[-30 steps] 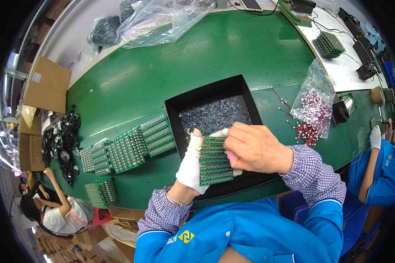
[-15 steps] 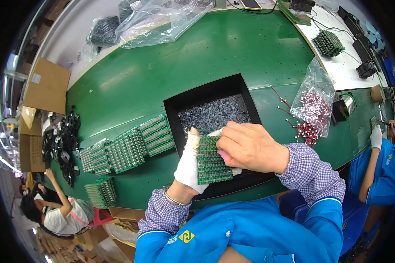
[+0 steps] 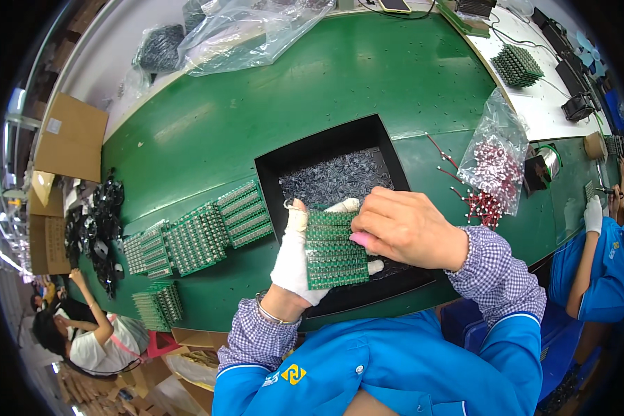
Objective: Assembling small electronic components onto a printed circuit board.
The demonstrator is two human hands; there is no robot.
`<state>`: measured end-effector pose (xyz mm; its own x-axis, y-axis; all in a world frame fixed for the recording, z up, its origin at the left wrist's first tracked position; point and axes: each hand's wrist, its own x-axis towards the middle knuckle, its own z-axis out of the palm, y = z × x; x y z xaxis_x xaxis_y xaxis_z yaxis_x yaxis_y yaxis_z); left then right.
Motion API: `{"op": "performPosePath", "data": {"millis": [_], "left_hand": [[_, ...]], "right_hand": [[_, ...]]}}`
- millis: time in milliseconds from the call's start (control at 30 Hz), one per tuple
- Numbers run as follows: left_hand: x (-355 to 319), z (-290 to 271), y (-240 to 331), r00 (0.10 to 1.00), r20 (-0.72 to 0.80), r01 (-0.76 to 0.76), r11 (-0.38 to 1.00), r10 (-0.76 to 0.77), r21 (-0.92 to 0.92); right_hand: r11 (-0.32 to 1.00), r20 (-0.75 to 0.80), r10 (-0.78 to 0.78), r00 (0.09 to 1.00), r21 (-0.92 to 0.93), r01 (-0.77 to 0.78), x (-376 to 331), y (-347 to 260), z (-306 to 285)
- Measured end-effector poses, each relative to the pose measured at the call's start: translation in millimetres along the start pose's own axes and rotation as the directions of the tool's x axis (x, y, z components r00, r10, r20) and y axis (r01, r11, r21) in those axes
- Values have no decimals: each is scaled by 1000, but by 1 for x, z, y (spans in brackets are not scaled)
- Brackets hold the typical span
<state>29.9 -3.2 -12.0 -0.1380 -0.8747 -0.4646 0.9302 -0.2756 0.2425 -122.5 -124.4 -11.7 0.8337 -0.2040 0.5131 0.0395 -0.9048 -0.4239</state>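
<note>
A green circuit board panel [image 3: 336, 253] with rows of small parts lies in my left hand [image 3: 291, 267], which wears a white glove with the thumb tip bare. Its fingers wrap the board from beneath and show past the far and right edges. My bare right hand [image 3: 412, 232] is closed in a pinch at the board's upper right edge; whatever its fingertips hold is hidden. Both hands are above the near part of a black tray [image 3: 270, 173], which holds a heap of small dark pieces [image 3: 333, 177].
Stacked circuit board panels [image 3: 197, 239] stand left of the tray, with another stack [image 3: 158, 305] nearer me. Black parts [image 3: 97, 229] lie at the far left. A clear bag [image 3: 496, 166] of red wires lies to the right. Co-workers sit at both sides.
My right hand has moved right, from over the board's face to its edge, uncovering more of the board. The left hand still holds the board, shifted slightly left.
</note>
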Motion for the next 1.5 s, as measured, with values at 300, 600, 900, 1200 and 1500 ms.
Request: {"op": "performPosePath", "data": {"millis": [300,600,900,1200,1500], "left_hand": [[2,-7,-1,1000,-8,-1,998,1,-65],[4,-14,1,990,137,10,994,6,-112],[1,-3,-2,998,-21,-60,995,62,80],[1,0,-1,1000,-4,-20,996,21,87],[2,-3,0,1000,-13,-15,999,14,-50]], "right_hand": [[998,31,40,999,-59,-38,0,-3,-2],[964,50,73,996,254,-83,-4,2,-17],[998,146,-13,989,60,4,1,-5,-8],[998,219,-38,975,63,25,4,-2,-12],[1000,188,-19,982,12,17,5,-5,-6]]}}
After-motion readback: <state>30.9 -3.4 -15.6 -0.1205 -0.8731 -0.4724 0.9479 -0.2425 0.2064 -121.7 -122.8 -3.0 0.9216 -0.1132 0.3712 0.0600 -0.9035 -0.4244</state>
